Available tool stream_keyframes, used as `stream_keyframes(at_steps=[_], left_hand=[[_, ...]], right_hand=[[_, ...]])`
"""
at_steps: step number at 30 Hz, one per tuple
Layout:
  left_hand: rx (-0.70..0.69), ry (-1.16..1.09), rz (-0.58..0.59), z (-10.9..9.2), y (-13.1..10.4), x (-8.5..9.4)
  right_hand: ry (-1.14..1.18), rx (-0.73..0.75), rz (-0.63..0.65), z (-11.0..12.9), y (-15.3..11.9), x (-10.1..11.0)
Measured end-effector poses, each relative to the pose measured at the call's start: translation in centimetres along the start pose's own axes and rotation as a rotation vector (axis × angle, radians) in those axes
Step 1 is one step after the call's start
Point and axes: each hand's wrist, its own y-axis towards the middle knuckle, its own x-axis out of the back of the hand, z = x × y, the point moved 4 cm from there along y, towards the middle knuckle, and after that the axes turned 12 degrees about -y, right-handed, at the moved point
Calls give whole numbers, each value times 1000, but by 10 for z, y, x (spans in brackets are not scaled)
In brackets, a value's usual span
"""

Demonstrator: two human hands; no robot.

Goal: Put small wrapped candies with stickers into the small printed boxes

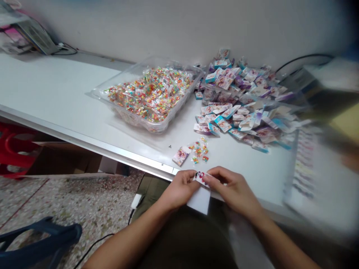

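Observation:
My left hand (182, 188) and my right hand (228, 186) are closed on a small card (202, 178) with dark and red printed shapes, at the table's front edge. A white sheet (199, 200) hangs below the card, between the hands. Just beyond them on the table lie a small printed box (181, 155) and a few clear packets of colourful pieces (199, 149).
A clear plastic tray (165, 125) holds many packets of colourful pieces. Right of it is a large heap of small printed boxes (241, 108). A blurred sheet (304, 164) lies at the right. Below are a carton (67, 158), red stool (17, 149) and blue stool (39, 239).

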Motion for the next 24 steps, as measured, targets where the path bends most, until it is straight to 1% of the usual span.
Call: stream_keyframes(at_steps=[2, 3, 5, 7, 10, 11, 12, 15, 17, 18, 20, 23, 24], left_hand=[[-22, -3, 37, -3, -2, -3], [-31, -3, 52, -4, -2, -4], [-41, -3, 66, -5, -2, -5], [-41, 16, 35, -3, -1, -2], [-9, 61, -35, 2, 1, 3], [5, 51, -48, 3, 2, 4], [16, 21, -56, 4, 3, 5], [27, -147, -71, 5, 5, 5], [23, -257, -69, 5, 6, 5], [15, -288, -62, 5, 6, 4], [-19, -295, -56, 5, 5, 4], [-92, -278, -81, 6, 4, 5], [-124, -287, -99, 6, 4, 6]], right_hand=[[-101, 50, -135, -1, -1, -1], [-127, 70, -166, -2, 0, -2], [-120, 82, -128, -3, 2, -4], [-95, 75, -82, -3, 3, -2], [-92, 64, -171, 1, 3, 8], [-78, 57, -177, 2, 2, 10], [-52, 47, -150, 4, 2, 9], [45, 6, -10, 4, 0, -1], [53, -9, 37, 1, 0, -8], [31, -11, 39, -1, 1, -12], [-45, -1, -3, -5, 3, -15], [-132, -13, -175, -10, 6, -12], [-110, -32, -194, -11, 7, -11]])
